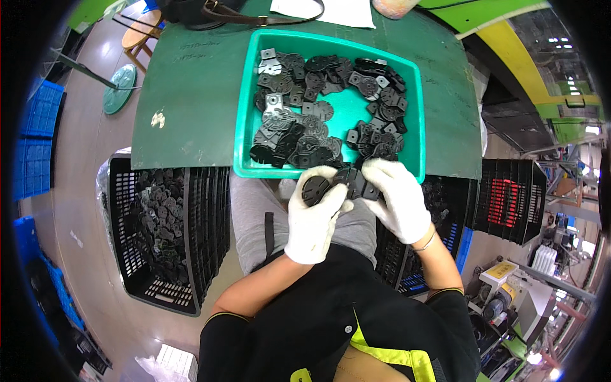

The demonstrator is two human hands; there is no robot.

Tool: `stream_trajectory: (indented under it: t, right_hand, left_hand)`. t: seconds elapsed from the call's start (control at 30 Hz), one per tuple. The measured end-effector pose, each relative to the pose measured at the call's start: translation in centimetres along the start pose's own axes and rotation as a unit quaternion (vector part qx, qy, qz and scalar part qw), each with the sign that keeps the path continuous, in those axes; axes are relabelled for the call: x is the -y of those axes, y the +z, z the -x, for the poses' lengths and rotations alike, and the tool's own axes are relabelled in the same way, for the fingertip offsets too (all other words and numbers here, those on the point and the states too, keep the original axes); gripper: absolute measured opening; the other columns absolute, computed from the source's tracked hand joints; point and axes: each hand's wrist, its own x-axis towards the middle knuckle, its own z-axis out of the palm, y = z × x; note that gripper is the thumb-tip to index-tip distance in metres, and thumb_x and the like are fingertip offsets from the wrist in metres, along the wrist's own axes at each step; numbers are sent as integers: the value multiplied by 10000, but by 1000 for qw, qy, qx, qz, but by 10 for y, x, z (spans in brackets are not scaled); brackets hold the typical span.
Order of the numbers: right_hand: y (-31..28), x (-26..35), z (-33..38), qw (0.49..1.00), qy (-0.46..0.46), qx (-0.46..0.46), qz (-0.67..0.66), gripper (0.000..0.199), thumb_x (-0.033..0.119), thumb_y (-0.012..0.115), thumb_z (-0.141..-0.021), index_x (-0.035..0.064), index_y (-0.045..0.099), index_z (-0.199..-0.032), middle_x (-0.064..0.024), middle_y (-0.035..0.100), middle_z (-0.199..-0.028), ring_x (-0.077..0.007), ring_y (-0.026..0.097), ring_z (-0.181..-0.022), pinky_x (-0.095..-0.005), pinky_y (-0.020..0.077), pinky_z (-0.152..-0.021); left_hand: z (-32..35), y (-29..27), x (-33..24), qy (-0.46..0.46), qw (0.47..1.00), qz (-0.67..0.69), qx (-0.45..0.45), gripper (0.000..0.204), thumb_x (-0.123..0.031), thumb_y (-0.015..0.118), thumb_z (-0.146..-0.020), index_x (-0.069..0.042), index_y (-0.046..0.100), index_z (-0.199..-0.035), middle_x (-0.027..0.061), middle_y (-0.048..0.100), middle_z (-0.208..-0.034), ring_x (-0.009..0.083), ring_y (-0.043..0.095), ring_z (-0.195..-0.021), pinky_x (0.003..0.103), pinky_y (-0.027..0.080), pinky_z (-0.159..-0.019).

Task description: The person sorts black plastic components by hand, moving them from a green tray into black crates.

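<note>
Both my hands wear white gloves and meet at the near edge of a green plastic tray [244, 114]. My left hand [312, 223] is closed around a black plastic part [315, 190] with a round, slotted end. Gripped by my right hand [402, 204] is another black plastic part [358, 183], its flat tab pointing right. The two parts lie close together; whether they are joined I cannot tell, as fingers cover portions of them. Inside the tray are heaps of similar black parts [315, 127], and the light green bottom shows between the piles.
The tray rests on a dark green table [188, 114]. A black crate [210, 242] with many black parts stands at left; another crate [509, 200] is at right. A brown strap [254, 21], a paper sheet [344, 11] and a stool [141, 32] lie farther off.
</note>
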Motion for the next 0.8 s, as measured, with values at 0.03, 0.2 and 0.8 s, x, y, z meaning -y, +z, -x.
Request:
stream_trajectory:
  t: [0.03,0.2,0.8]
  right_hand:
    - [2,2,9,999,7,-39,-27,458,102,724,-680,30,560,-1101,-148,587,-1085,-336,576,-969,-398,477,-829]
    - [34,12,36,980,47,-161,-106,339,79,640,-717,33,601,-1051,-136,623,-990,-329,597,-898,-394,483,-794]
    - [6,-1,13,996,-22,72,-39,349,56,601,-743,46,596,-1092,-118,636,-964,-274,609,-796,-373,490,-716]
  left_hand:
    - [3,-3,2,-7,1000,10,20,294,66,618,-826,-52,541,-1085,45,567,-940,119,595,-775,278,549,-672]
    - [11,-10,19,-2,997,10,79,308,78,597,-834,-53,541,-1108,42,563,-989,122,578,-879,273,516,-802]
    - [4,-3,17,-28,998,50,-7,145,-58,535,-896,-41,541,-1039,86,598,-932,184,603,-821,309,508,-751]
